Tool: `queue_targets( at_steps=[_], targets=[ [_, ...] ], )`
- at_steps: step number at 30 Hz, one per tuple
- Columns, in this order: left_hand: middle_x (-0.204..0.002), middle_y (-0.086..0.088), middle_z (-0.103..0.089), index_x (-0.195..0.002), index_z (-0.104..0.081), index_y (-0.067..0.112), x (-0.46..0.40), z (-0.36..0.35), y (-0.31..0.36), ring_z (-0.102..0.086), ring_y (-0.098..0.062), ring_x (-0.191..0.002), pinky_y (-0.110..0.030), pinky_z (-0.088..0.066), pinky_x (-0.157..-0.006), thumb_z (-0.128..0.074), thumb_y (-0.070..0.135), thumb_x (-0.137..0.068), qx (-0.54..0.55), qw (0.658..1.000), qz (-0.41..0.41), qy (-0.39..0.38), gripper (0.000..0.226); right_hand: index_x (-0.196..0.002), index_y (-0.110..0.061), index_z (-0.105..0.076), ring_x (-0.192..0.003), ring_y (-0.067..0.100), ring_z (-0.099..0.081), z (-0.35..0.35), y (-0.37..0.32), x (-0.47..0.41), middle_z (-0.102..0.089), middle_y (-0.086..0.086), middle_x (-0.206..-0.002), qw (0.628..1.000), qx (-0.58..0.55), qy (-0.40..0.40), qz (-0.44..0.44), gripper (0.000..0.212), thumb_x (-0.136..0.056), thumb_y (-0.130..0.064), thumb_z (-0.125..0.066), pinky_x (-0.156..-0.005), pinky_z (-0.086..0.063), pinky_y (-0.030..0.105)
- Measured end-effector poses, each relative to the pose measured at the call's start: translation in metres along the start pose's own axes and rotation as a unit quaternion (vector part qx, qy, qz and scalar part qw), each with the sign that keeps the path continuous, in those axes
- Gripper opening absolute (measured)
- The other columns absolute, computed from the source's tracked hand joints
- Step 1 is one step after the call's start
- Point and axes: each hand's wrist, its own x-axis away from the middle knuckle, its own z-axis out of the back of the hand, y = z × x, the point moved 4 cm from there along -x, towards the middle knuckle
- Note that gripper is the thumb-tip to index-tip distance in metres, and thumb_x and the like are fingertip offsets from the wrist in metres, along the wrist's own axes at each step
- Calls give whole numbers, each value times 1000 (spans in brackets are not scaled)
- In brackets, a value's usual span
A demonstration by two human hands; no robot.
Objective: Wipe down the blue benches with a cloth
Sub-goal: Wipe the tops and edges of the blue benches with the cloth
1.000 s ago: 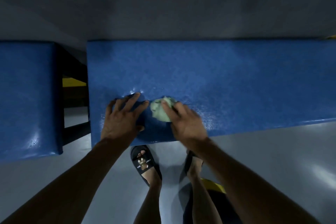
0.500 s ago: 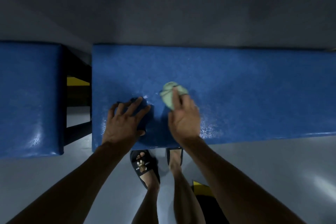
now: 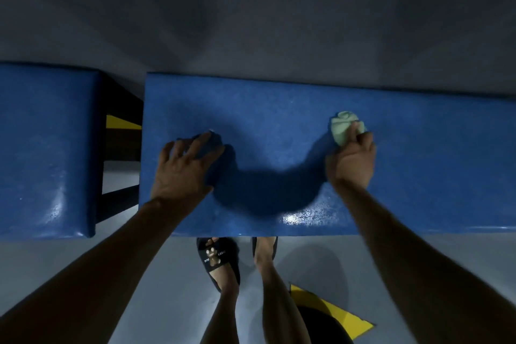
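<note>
A long blue padded bench [image 3: 432, 165] runs across the middle of the view, its left end in front of me. My right hand [image 3: 352, 165] presses a bunched pale green cloth [image 3: 343, 126] onto the bench top, right of centre. My left hand [image 3: 185, 167] lies flat on the bench near its left end, fingers spread, holding nothing. A wet sheen shows along the near edge of the bench. A second blue bench [image 3: 42, 148] stands to the left, apart from the first.
A dark gap with a black frame [image 3: 117, 201] and a yellow patch [image 3: 120, 123] separates the two benches. My feet in black sandals [image 3: 217, 257] stand on the grey floor just before the bench. Yellow floor marking [image 3: 340, 313] lies by my right leg.
My right hand has swept the cloth to the right and farther across the bench. My left hand has stayed planted near the left end. The view has pulled back a little.
</note>
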Motion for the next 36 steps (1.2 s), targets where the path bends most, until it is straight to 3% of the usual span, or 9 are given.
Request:
queue_targets(
  at_steps=[5,9,12,15,19,24,29,32,36],
  targets=[
    [-158,4,-29,-145,-39,40,-3,-5,5,-36,-30,-131,-49,-27,-111,-84,43,-64,0,1000,20,-1,92,-144,-12,-42,-101,32,-47,-33,-96,51,-48,14,-131,982,14,-15,187,68,-76,-18,-52,-78,-42,40],
    [-153,2,-40,-140,-47,37,-6,-5,5,-43,-33,-123,-51,-31,-106,-90,39,-54,10,1000,28,6,96,-144,-20,-43,-101,26,-50,-26,-103,44,-52,4,-127,884,75,-51,458,72,-75,-25,-64,-78,-43,36],
    [-153,1,-40,-138,-48,36,-7,-2,7,-43,-33,-125,-51,-31,-108,-90,38,-55,10,999,41,2,93,-148,-29,-36,-108,31,-48,-8,-49,-15,-47,5,-130,910,138,-84,381,88,-68,-40,-72,-86,-49,41],
    [-150,-1,-44,-135,-53,32,-8,-2,8,-46,-35,-122,-52,-31,-107,-92,34,-52,19,999,44,7,91,-144,-24,-44,-103,38,-46,23,8,-57,-47,14,-124,977,68,-14,204,68,-77,-21,-52,-81,-50,47],
    [-150,0,-44,-135,-54,32,-9,-2,5,-47,-35,-120,-51,-29,-107,-93,35,-50,21,999,46,-1,93,-146,-19,-40,-104,40,-45,11,-13,-48,-44,19,-127,999,17,42,28,71,-75,-14,-44,-88,-44,47],
    [-149,-1,-46,-134,-55,32,-8,-7,4,-48,-36,-118,-52,-33,-106,-94,35,-47,24,999,44,10,95,-143,-21,-43,-103,33,-45,-26,-132,-1,-48,10,-130,977,7,7,212,72,-72,-12,-53,-86,-41,44],
    [-153,1,-41,-138,-51,35,-7,-6,5,-45,-35,-123,-51,-30,-108,-92,37,-52,20,998,52,-3,95,-143,-25,-43,-108,29,-48,-25,-150,4,-49,2,-132,885,69,-57,457,67,-79,-9,-54,-86,-46,42],
    [-153,1,-41,-139,-51,35,-6,-6,4,-46,-35,-123,-51,-30,-108,-91,37,-53,22,998,53,-5,95,-143,-26,-46,-108,31,-49,-4,-89,-37,-51,5,-131,913,80,-31,398,66,-80,-8,-52,-88,-47,42],
    [-152,1,-42,-139,-50,35,-6,-7,2,-47,-34,-123,-50,-28,-108,-91,37,-53,31,998,56,-2,95,-140,-16,-52,-108,41,-48,26,-7,-73,-48,17,-134,983,-13,33,183,63,-79,1,-52,-93,-45,48]
  ],
)
